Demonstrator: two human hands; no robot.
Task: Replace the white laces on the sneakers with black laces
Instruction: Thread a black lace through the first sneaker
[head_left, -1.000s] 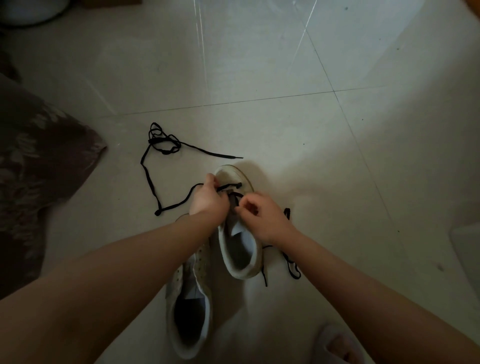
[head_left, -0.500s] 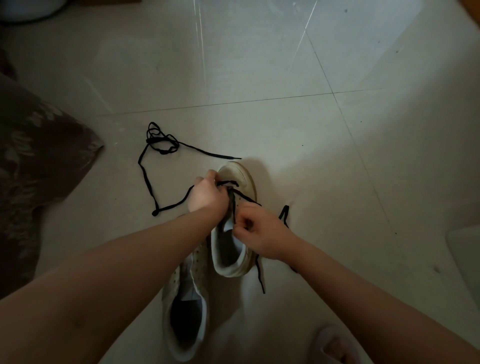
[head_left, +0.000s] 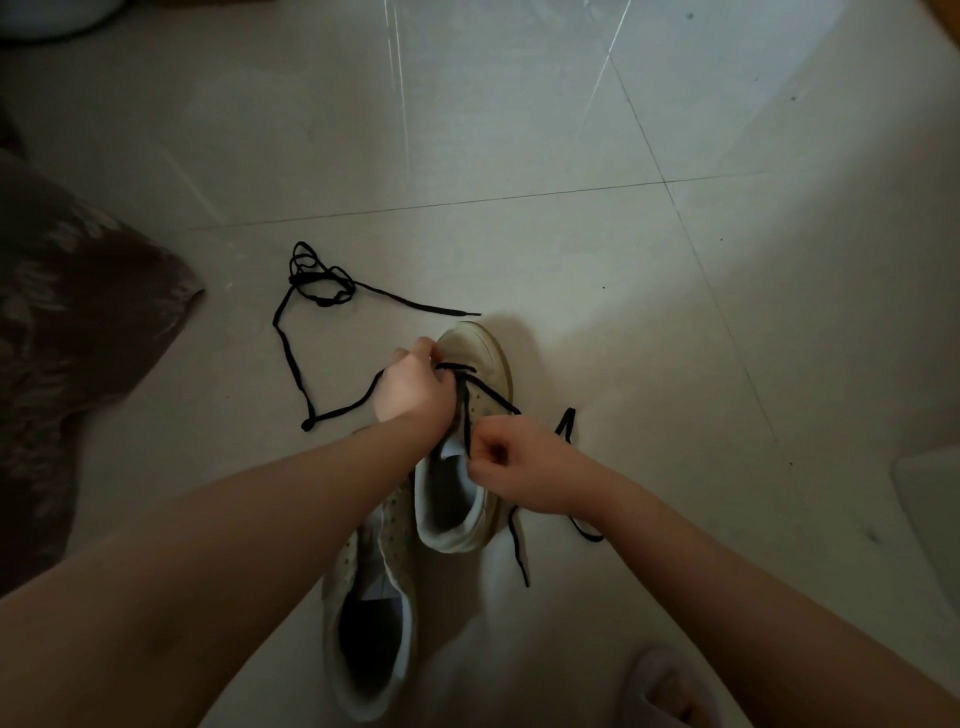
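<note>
Both hands work at the far sneaker (head_left: 475, 415). Right hand (head_left: 524, 465) has its fingers curled and pinches a strand of the black lace (head_left: 470, 415) just over the shoe's tongue; compared with a second ago it has drawn back toward the person, away from the toe, and the strand running from it up to the front eyelets now looks straight and taut. Left hand (head_left: 413, 384), fingers curled, holds the other part of the lace at the toe-end eyelets, about where it was, steadying that side of the shoe.

Beyond the right hand, slack lace trails on the floor (head_left: 623, 312) on its outer side and behind the wrist, with one end lying beside the heel. Out from the left hand the lace runs along the floor to a loose tangle (head_left: 317, 278) farther off, so much of its length is not yet fed through.

Under the left forearm, the second sneaker (head_left: 371, 618) lies close beside the first, its opening showing no lace that I can make out. A dark patterned cloth (head_left: 78, 332) lies well off beyond the left arm.

The pull suggests the first crossing is being snugged down; lacing is at an early stage, and no white laces are in view.
</note>
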